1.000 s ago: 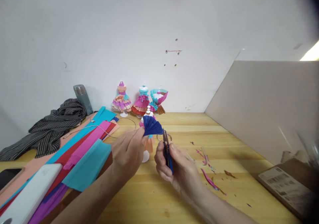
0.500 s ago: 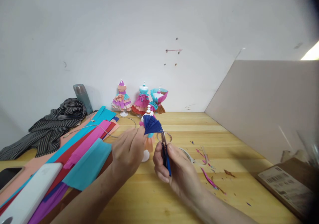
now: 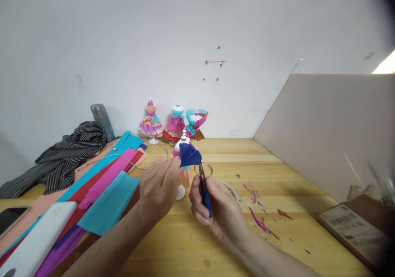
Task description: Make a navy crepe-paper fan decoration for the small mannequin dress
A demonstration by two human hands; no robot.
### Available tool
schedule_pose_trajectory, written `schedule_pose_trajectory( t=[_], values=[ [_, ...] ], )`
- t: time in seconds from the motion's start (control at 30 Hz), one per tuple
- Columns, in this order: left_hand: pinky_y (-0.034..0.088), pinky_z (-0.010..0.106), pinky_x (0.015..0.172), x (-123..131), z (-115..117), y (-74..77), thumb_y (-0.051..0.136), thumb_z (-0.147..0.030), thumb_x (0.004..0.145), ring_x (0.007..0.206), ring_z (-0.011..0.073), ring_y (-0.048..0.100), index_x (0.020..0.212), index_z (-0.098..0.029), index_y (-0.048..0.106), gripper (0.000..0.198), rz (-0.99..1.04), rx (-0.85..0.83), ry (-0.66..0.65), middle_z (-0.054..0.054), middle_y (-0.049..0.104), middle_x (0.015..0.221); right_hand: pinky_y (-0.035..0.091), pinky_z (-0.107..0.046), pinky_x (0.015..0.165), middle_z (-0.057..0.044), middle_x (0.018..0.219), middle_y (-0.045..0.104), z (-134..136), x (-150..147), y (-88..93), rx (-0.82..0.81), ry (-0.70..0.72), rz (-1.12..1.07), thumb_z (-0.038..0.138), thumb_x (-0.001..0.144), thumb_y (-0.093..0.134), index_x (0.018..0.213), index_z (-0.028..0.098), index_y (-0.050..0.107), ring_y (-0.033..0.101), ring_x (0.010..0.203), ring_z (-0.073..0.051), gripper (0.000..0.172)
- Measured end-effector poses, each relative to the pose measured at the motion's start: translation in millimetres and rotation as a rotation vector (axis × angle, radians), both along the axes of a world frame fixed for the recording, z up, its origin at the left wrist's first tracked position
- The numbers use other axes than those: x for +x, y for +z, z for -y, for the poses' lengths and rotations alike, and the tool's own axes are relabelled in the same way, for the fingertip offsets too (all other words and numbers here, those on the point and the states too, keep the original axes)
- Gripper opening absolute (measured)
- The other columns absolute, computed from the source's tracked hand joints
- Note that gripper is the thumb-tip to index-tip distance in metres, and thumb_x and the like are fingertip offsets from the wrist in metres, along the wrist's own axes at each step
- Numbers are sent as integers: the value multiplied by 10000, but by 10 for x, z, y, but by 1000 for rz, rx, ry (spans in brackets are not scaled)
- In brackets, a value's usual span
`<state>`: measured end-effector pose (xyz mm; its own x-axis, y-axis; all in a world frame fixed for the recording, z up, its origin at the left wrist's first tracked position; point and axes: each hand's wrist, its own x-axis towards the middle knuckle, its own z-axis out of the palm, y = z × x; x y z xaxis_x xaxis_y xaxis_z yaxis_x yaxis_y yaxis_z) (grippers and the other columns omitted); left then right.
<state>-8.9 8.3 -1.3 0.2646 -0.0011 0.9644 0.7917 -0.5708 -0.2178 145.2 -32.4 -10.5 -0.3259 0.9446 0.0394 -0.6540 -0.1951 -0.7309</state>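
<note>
Head cam: left hand (image 3: 160, 184) has its fingers pinching the pleated blue paper (image 3: 190, 155) over mid-table (image 3: 234, 155), right hand (image 3: 225, 205) grips scissors (image 3: 206, 197) at its edge, so trimming looks unfinished, though three far paper dresses (image 3: 175, 125) seem mostly done.

A dark blue pleated paper fan (image 3: 190, 155) flares wide, held aloft, its right edge at the tips of near-upright blue-handled scissors (image 3: 204, 187), blades nearly together.

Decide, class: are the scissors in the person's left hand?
No, the right hand holds the scissors, while the left hand pinches the pleated blue paper.
</note>
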Motion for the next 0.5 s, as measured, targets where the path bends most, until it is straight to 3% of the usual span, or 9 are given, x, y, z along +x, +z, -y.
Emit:
schedule_pose_trajectory(
  t=[0.33,0.5],
  values=[
    [573,231,641,17,-15,52,631,-126,882,658,166,728,966,-117,644,86,52,-40,-57,80,759,758,253,-178,391,23,605,564,-7,23,16,-18,14,-24,448,787,743,814,163,614,366,414,-45,314],
    [581,233,709,19,-23,34,621,-134,888,707,167,735,982,-126,651,99,51,-58,-68,83,766,794,233,-176,392,26,594,560,-21,24,10,-17,38,-58,449,776,752,822,157,627,347,411,-39,322]
  ],
)
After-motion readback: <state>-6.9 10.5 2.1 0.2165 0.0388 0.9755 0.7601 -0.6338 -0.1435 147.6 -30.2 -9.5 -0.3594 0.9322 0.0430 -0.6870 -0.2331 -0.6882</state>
